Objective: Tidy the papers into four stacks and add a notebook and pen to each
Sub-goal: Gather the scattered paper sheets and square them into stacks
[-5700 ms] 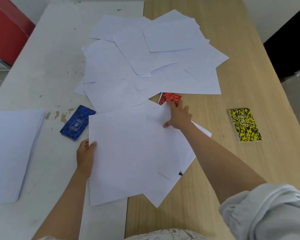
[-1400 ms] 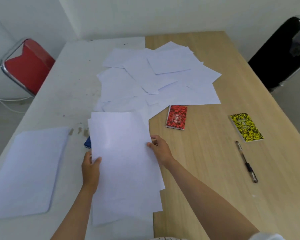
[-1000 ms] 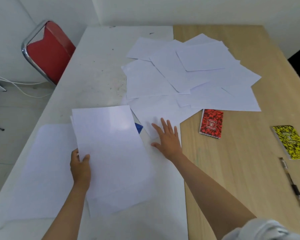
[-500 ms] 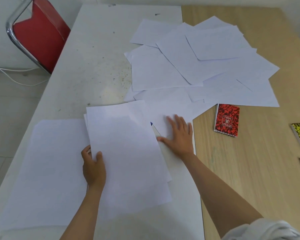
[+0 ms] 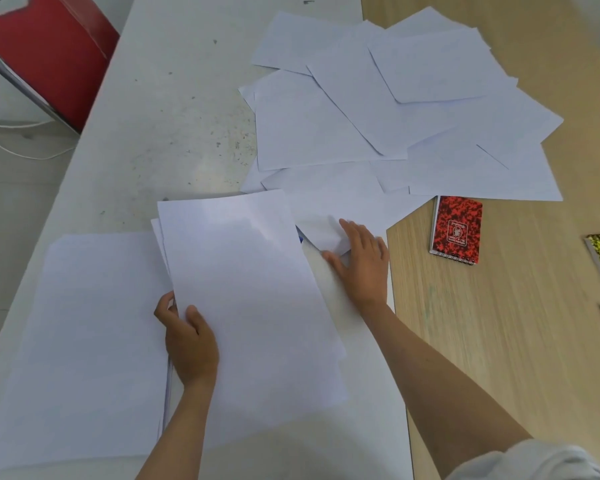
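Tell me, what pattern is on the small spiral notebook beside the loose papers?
Red-and-black mottled small spiral notebook, clearest in the head view.

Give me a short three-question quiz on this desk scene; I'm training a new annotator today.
1. True or false: the left hand grips a sheaf of papers.
2. Which notebook lies fully in view on the wooden table? A) red B) green C) white
3. Fill in: the right hand rests flat on a loose ____.

Key: 1 true, thumb on top of the sheaf. 2 A, the red notebook. 3 sheet.
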